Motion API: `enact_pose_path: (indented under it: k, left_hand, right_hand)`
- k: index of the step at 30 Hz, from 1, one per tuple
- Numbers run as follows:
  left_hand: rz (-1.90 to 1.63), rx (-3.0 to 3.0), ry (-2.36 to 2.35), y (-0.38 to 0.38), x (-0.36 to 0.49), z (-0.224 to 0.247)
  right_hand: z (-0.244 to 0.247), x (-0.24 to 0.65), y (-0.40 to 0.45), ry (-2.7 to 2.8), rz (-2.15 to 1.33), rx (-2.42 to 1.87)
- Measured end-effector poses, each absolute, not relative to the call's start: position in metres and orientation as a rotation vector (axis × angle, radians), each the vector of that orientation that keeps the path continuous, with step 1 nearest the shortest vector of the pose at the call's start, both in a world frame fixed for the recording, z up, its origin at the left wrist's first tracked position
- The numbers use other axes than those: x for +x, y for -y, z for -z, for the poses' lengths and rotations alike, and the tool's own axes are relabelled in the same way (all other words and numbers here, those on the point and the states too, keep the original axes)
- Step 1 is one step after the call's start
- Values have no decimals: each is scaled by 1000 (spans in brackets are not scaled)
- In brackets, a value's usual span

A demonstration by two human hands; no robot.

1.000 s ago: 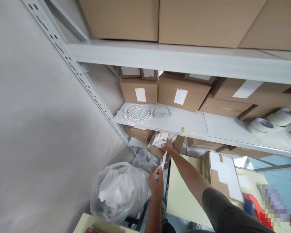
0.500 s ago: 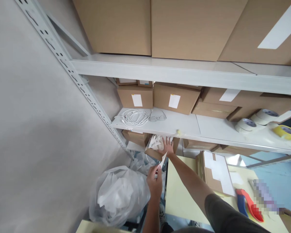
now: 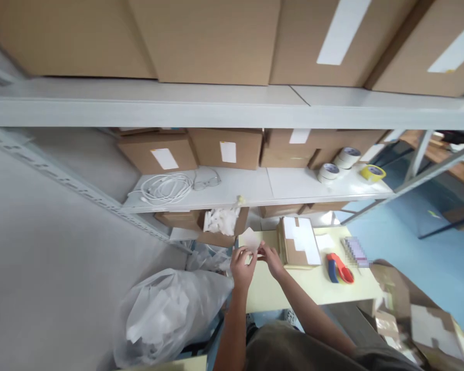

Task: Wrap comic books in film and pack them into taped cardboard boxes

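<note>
My left hand (image 3: pixel 243 267) pinches a small piece of white paper (image 3: pixel 249 238) above the near edge of the pale yellow table (image 3: pixel 261 288). My right hand (image 3: pixel 270 260) has its fingertips closed at the lower right corner of that paper. Just beyond the hands, an open cardboard box (image 3: pixel 215 239) sits on the lower shelf, filled with a heap of white pieces (image 3: pixel 221 221); their kind is too small to tell. Right of my hands, a stack of flat cardboard (image 3: pixel 301 241) with white labels lies on the table.
A clear plastic bag (image 3: pixel 178 309) full of white scraps stands at lower left. Tape rolls (image 3: pixel 328 173), a yellow tape roll (image 3: pixel 373 172) and a coiled white cable (image 3: pixel 166 188) rest on the middle shelf. A red and blue tape dispenser (image 3: pixel 339 269) lies on the table.
My right hand has come out of the open box and joined the left at the paper. The paper now faces upward more broadly. The view has swung to the right.
</note>
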State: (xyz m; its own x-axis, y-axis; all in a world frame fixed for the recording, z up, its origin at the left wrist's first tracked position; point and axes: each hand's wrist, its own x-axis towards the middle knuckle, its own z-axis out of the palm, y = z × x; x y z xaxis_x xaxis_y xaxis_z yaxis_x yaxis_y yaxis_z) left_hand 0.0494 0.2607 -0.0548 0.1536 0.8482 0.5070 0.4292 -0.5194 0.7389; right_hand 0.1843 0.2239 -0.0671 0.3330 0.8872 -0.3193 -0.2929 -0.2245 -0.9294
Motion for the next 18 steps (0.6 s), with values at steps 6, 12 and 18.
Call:
enact_pose_path:
  k: [6,12,18]
  left_hand:
    - [-971,2198,-966,-221,118,65]
    - [-831,1591,-1099,-203,161,90]
    - [-876,1405,-1207,-199,202,103]
  right_hand:
    - [62,234,-176,152,-1165,-1321]
    - [73,288,-147,7,-1143,-1256]
    - [82,329,-128,250,-1109,-1403]
